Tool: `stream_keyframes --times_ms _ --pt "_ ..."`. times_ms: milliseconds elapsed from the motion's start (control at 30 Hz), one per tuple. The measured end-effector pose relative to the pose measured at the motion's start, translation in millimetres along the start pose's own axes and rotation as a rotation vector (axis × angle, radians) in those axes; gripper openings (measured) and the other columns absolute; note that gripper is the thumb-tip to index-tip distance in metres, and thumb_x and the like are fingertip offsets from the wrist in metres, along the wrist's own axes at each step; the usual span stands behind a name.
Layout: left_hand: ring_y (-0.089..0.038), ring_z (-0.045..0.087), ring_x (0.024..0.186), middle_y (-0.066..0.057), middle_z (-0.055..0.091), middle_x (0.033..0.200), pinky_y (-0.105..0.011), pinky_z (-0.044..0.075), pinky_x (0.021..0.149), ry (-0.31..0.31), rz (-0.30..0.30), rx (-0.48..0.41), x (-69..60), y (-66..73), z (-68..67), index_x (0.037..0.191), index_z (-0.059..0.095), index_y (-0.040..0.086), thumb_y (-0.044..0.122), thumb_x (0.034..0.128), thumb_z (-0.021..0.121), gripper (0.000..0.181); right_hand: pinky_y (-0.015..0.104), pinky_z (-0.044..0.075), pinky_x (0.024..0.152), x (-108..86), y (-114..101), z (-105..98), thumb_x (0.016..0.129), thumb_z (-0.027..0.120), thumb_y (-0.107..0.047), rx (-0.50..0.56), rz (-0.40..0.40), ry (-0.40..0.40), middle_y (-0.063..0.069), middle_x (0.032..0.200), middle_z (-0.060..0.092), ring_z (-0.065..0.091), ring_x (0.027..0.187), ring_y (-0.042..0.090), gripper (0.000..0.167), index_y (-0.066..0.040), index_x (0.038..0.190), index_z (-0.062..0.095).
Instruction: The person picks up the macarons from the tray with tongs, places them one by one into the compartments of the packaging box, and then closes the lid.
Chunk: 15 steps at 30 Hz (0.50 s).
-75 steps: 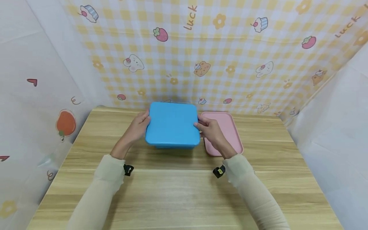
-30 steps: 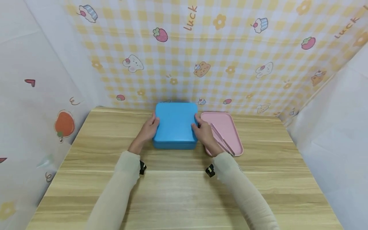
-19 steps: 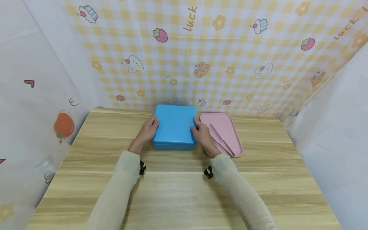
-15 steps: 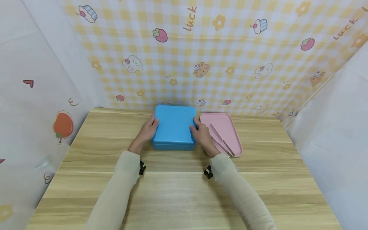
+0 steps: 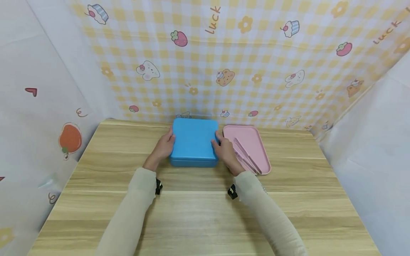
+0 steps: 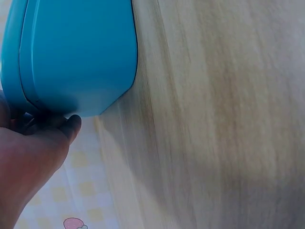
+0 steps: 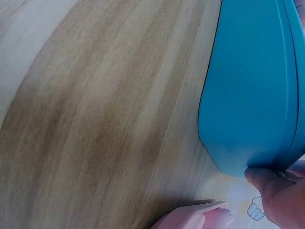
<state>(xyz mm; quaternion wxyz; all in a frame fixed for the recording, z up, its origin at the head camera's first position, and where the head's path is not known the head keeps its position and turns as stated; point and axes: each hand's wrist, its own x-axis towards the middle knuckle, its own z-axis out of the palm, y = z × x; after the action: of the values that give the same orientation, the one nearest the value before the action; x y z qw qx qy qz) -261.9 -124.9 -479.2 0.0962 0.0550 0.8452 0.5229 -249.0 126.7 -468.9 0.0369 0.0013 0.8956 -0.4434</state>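
A blue rectangular box with a flat blue lid stands at the back of the wooden table. The lid lies on top, and a thin seam runs below its rim. My left hand grips the left side, thumb by the lid's edge. On the opposite side my right hand holds it the same way. Both wrist views show fingers against the box's far corners, at the seam, with the box's base on the table. Part of each hand's fingers is hidden behind the box.
A pink tray sits right of the box, close to my right hand. Metal tongs lie on it, partly covered by my right hand and forearm. Behind the table hangs a yellow checked cloth; white sheets close both sides.
The lid, raised above the box 2.5 s ago, has come down onto it. Both hands moved with it, the left one rightward. The tongs have come into view. Lately the box shifted slightly toward me.
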Motion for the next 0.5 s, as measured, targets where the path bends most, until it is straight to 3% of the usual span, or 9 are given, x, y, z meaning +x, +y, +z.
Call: stream_keyframes --times_ms 500 --pt "-0.027 0.009 0.153 -0.014 0.012 0.165 -0.044 0.014 0.123 0.034 -0.056 0.0 -2.5 3.5 1.5 0.157 0.011 0.0 0.018 0.1104 0.026 0.053 0.042 0.029 0.119 -1.3 2.6 2.1 0.104 0.052 -0.026 -0.087 -0.05 0.015 0.013 0.154 0.041 0.035 0.145 0.027 0.054 -0.007 0.152 0.038"
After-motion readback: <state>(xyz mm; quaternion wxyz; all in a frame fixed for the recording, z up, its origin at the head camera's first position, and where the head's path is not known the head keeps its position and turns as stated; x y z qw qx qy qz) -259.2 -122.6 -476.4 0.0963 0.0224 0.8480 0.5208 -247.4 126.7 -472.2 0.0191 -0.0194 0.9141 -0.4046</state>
